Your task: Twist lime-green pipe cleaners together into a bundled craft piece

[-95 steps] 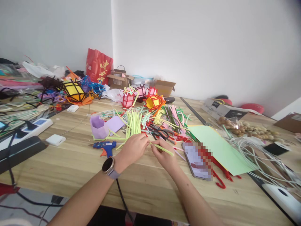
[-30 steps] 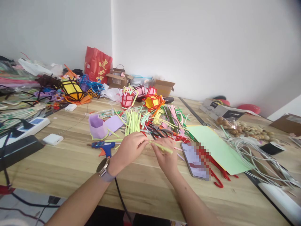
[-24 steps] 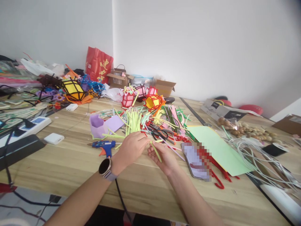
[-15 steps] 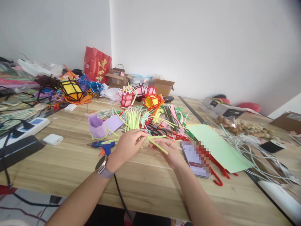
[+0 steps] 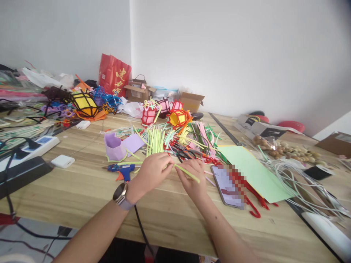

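My left hand point(image 5: 152, 172) and my right hand point(image 5: 192, 179) meet just above the wooden table point(image 5: 82, 190), both pinched on a light green pipe cleaner point(image 5: 187, 173). Its free end sticks out to the right over my right hand. A watch point(image 5: 120, 192) is on my left wrist. Right behind my hands lies a heap of coloured pipe cleaners point(image 5: 175, 140) with a bundle of light green ones point(image 5: 155, 141). A blue glue gun point(image 5: 122, 168) lies just left of my left hand.
A phone point(image 5: 228, 185) and a green paper sheet point(image 5: 252, 171) lie to the right, with red pipe cleaners point(image 5: 255, 208) beside them. A purple foam cup point(image 5: 113, 147), black scissors point(image 5: 185, 153), small lanterns point(image 5: 164, 111), a power strip point(image 5: 33, 148), a white cord pile point(image 5: 301, 182) surround them.
My hands have kept working the green pipe cleaner at the same spot; half a second ago it stood bent into a V between them, and it now runs as one piece slanting right.
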`<state>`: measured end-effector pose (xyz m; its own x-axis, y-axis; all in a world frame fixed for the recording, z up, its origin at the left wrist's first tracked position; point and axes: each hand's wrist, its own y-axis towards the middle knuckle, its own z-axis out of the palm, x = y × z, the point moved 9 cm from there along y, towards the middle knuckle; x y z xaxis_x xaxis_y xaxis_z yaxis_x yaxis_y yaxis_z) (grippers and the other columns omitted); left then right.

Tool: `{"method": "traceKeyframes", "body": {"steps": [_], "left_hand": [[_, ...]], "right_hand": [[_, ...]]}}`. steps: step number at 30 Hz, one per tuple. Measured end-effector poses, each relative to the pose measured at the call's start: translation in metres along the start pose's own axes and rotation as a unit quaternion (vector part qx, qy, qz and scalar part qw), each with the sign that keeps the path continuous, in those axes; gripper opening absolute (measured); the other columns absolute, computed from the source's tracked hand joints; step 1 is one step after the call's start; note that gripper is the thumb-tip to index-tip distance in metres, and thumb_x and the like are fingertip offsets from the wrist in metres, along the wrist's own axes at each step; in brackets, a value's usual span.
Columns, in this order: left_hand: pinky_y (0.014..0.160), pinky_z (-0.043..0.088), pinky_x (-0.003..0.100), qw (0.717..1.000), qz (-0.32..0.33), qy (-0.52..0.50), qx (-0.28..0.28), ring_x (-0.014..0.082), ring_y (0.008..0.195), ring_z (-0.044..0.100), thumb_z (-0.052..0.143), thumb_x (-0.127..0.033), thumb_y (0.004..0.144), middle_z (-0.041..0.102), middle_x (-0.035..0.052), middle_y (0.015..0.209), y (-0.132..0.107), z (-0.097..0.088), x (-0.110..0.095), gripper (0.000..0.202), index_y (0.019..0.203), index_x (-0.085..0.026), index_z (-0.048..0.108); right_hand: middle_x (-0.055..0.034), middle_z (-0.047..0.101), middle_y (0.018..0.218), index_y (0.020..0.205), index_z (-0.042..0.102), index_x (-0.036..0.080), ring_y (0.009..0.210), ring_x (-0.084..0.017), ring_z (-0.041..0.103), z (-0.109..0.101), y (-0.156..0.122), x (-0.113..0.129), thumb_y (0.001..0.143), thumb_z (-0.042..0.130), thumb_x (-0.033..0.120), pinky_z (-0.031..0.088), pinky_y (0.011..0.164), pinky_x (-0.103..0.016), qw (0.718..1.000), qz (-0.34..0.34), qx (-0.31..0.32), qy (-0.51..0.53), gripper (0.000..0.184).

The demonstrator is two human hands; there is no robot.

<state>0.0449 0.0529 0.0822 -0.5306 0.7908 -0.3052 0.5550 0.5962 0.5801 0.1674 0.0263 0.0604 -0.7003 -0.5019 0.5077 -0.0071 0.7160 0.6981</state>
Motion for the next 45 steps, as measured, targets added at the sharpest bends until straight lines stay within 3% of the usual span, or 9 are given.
{"method": "traceKeyframes", "body": {"steps": [4,6,14,17,21,27,33,37,45], "left_hand": [[0.071,0.041,0.031,0.990,0.075,0.118,-0.011,0.0184,0.079,0.057,0.042,-0.020,0.092,0.064,0.0046,0.080,-0.004,0.004,-0.013,0.022,0.081,-0.017,0.061],[0.073,0.041,0.032,0.988,0.085,0.127,-0.003,0.0189,0.080,0.057,0.040,-0.019,0.093,0.064,0.0048,0.083,-0.005,0.008,-0.014,0.023,0.083,-0.017,0.061],[0.074,0.045,0.031,1.000,0.005,0.004,0.004,0.0177,0.082,0.061,0.049,-0.022,0.090,0.068,0.0039,0.084,0.001,0.004,0.009,0.018,0.087,-0.019,0.066],[0.072,0.045,0.028,0.997,-0.060,-0.047,-0.004,0.0167,0.079,0.062,0.051,-0.022,0.088,0.069,0.0027,0.083,0.002,-0.003,0.023,0.016,0.085,-0.019,0.066],[0.068,0.044,0.025,0.990,-0.076,-0.111,0.034,0.0146,0.075,0.062,0.053,-0.022,0.086,0.070,-0.0002,0.080,0.003,-0.004,0.025,0.014,0.080,-0.019,0.066],[0.067,0.042,0.025,0.993,-0.035,-0.093,0.056,0.0141,0.074,0.061,0.053,-0.020,0.086,0.068,-0.0005,0.078,0.001,0.003,0.012,0.014,0.080,-0.020,0.065],[0.071,0.038,0.031,0.997,0.047,0.055,0.004,0.0174,0.078,0.057,0.047,-0.024,0.092,0.066,0.0018,0.079,-0.003,0.002,-0.009,0.020,0.079,-0.019,0.063],[0.072,0.035,0.034,0.987,0.101,0.122,-0.005,0.0190,0.079,0.055,0.042,-0.022,0.093,0.066,0.0020,0.080,-0.006,0.005,-0.020,0.022,0.083,-0.019,0.062],[0.073,0.038,0.032,0.998,0.050,0.021,0.013,0.0175,0.081,0.058,0.050,-0.024,0.091,0.068,0.0011,0.083,-0.001,0.007,-0.006,0.016,0.086,-0.021,0.065]], "right_hand": [[-0.0022,0.063,0.066,0.060,0.064,0.021,0.063,-0.016,0.054,0.048,-0.020,-0.039,0.073,0.065,0.042,0.043,0.069,-0.034,0.855,0.353,0.099,0.368,0.024],[-0.0016,0.062,0.066,0.058,0.063,0.020,0.062,-0.015,0.053,0.056,-0.026,-0.042,0.065,0.070,0.042,0.043,0.066,-0.031,0.801,0.413,0.090,0.424,0.024],[-0.0025,0.064,0.063,0.060,0.068,0.020,0.065,-0.018,0.057,0.021,-0.002,-0.032,0.081,0.057,0.044,0.041,0.064,-0.030,0.945,0.234,0.090,0.209,0.033],[-0.0039,0.067,0.074,0.082,0.071,0.022,0.073,-0.019,0.060,-0.010,0.009,-0.018,0.088,0.051,0.033,0.043,0.068,-0.032,0.988,0.093,-0.005,0.126,0.024],[-0.0066,0.066,0.093,0.097,0.069,0.027,0.090,-0.022,0.059,-0.042,0.007,0.007,0.087,0.053,0.020,0.043,0.080,-0.038,0.985,-0.085,-0.140,-0.059,0.021],[-0.0003,0.071,0.094,0.099,0.069,0.035,0.104,-0.024,0.056,-0.014,-0.006,0.032,0.080,0.069,0.030,0.028,0.097,-0.044,0.958,-0.210,-0.067,-0.184,0.020],[-0.0013,0.066,0.067,0.066,0.067,0.023,0.070,-0.018,0.058,0.006,0.001,-0.014,0.083,0.061,0.042,0.038,0.078,-0.037,0.991,0.096,0.016,0.087,0.026],[-0.0006,0.058,0.059,0.056,0.061,0.019,0.059,-0.015,0.051,0.046,-0.021,-0.044,0.078,0.064,0.049,0.040,0.064,-0.030,0.845,0.374,0.127,0.361,0.038],[-0.0015,0.063,0.063,0.060,0.067,0.018,0.068,-0.016,0.055,0.040,-0.013,-0.042,0.066,0.076,0.049,0.041,0.076,-0.031,0.846,0.334,0.098,0.405,0.033]]}}
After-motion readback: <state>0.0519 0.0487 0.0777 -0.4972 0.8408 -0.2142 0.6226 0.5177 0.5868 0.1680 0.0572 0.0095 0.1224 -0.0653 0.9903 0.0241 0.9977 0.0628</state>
